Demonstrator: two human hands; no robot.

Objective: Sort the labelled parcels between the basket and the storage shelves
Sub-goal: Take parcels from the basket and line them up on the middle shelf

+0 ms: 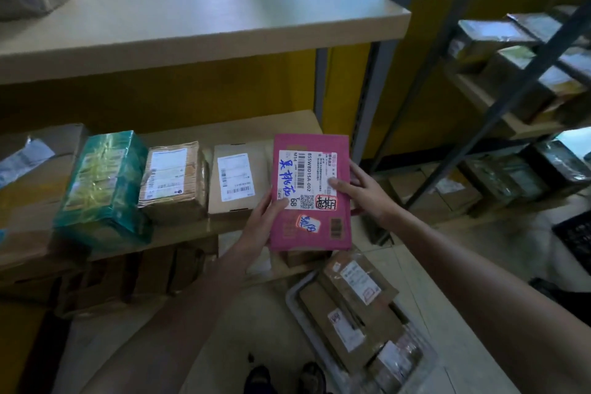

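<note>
Both hands, left hand (pixel 259 224) and right hand (pixel 361 190), grip the pink parcel (pixel 309 192) label-up over the middle shelf (pixel 179 233), seemingly to read it before shelving beside the tan box (pixel 236 181).

**Pink parcel among brown and green ones, beige shelves, yellow wall**

The pink parcel (pixel 316 233) is a strong magenta. Its label (pixel 305 179) is white, with black barcode stripes, a black square code, blue handwritten characters and a red-framed stamp. Lower on it is a small white sticker (pixel 308 222) with a red edge and blue writing. The wrapped parcel (pixel 102 182) is glossy teal green with pale yellow print. The ribbed cardboard box (pixel 195 182) is brown and the smooth cardboard box (pixel 230 206) is lighter tan, each with a white label and black barcodes. The shelf boards (pixel 204 19) are pale beige, the shelf post (pixel 367 105) is grey and the wall (pixel 192 96) is yellow. The basket (pixel 295 297) is light grey. The parcels in it (pixel 351 304) are brown, with white labels marked in red. The crate (pixel 575 237) is black.
</note>
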